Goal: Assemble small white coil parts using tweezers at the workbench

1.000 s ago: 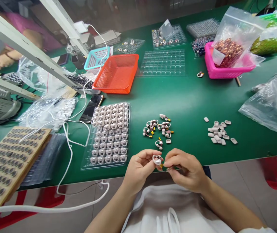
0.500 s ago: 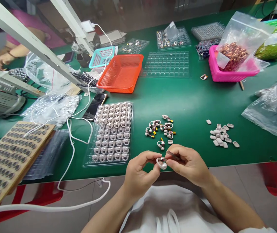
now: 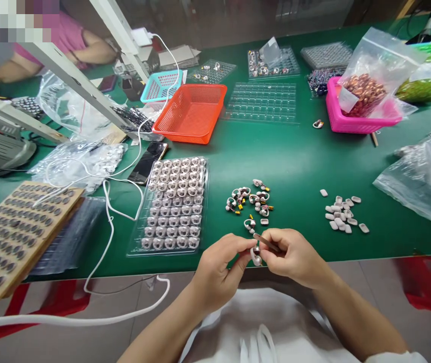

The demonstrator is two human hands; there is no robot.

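Note:
Just past the table's front edge, my left hand (image 3: 225,269) pinches a small white curved clip-like piece (image 3: 255,256), perhaps an earphone part, between thumb and fingers. My right hand (image 3: 294,257) meets it from the other side, its fingers closed round a thin brown flat stick-like tool (image 3: 268,243). The tool's tip reaches over the white piece toward my left fingertips. Beyond my hands lie several similar curved pieces (image 3: 262,209) with yellow tabs. One loose pale cap (image 3: 264,222) sits near them, and a heap of pale caps (image 3: 339,222) lies to the right.
Left of my hands is a clear tray (image 3: 135,247) of rounded parts, with a phone (image 3: 147,164) and white cable (image 3: 111,237) beside it. Farther back stand an orange basket (image 3: 188,136) and a pink basket (image 3: 362,123). Another person's arm (image 3: 94,50) shows at upper left.
The white piece has turned more upright and shifted slightly right. My left fingers have closed in, and the tool now extends farther across the piece. The other person's arms have moved.

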